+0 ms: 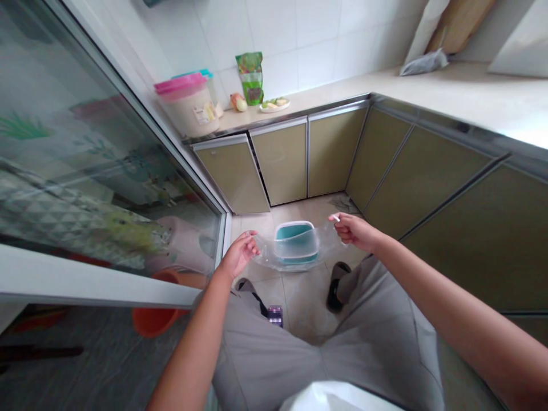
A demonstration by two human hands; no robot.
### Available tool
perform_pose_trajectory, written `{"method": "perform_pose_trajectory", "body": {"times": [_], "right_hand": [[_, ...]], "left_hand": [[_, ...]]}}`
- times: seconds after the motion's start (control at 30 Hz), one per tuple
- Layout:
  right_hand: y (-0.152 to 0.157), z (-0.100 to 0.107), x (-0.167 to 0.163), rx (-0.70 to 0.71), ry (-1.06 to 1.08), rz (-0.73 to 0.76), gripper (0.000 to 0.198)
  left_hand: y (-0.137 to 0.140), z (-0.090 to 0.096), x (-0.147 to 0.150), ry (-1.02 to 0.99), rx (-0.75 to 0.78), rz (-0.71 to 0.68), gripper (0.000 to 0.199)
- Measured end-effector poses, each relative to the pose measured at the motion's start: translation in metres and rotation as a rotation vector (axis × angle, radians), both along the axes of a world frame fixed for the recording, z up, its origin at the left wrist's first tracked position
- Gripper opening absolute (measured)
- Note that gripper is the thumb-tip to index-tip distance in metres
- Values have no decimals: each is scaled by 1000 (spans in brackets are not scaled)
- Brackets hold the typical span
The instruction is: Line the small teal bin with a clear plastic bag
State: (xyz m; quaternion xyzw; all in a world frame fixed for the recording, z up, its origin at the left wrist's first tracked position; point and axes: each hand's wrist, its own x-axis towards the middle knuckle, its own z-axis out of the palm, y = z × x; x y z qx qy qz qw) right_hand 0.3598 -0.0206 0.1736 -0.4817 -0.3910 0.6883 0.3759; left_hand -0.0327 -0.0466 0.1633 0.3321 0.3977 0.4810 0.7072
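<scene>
A clear plastic bag (265, 256) is stretched sideways between my two hands. My left hand (240, 254) pinches one end of it with closed fingers. On the other side my right hand (351, 230) grips the opposite end, and a short white bit sticks out by its thumb and forefinger; I cannot make out what that is. Under and behind the see-through plastic, a teal bin with a white rim (295, 225) stands on the floor between my feet, its open top facing me.
Beige cabinets (280, 162) run behind and to the right. On the counter (317, 97) are a pink-lidded tub (188, 108), a green pouch (252, 80), an onion (238, 103) and a small plate of food (274, 105). A sliding glass door (171, 188) and an orange bucket (154, 321) are left.
</scene>
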Motion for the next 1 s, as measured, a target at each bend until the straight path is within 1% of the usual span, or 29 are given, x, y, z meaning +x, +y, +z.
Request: {"method": "perform_pose_trajectory", "body": {"times": [0.1,0.23,0.33,0.4,0.5,0.57,0.7,0.8,0.9,1.0], "right_hand": [[7,13,0,25,-37,-2,44],[14,26,0,36,-56,-11,46],[12,34,2,47,-70,-2,48],[6,40,4,54,-92,8,46],[-9,47,10,44,-113,25,40],[-25,51,16,18,-101,36,40],[-66,60,31,-64,-43,82,44],[-98,68,40,-135,13,111,42],[-120,75,43,-210,98,118,42],[-125,70,39,-274,148,122,44]], "left_hand": [[6,16,-4,0,34,20,35],[12,32,-9,39,91,73,40],[9,43,-12,54,125,82,43],[4,50,-14,62,134,85,42],[-11,63,-13,85,139,64,39],[-24,74,-12,110,130,32,39],[-58,100,-14,125,58,-43,43],[-79,117,-20,93,11,-110,48],[-88,123,-27,71,-8,-165,52],[-82,114,-29,79,-26,-183,53]]}}
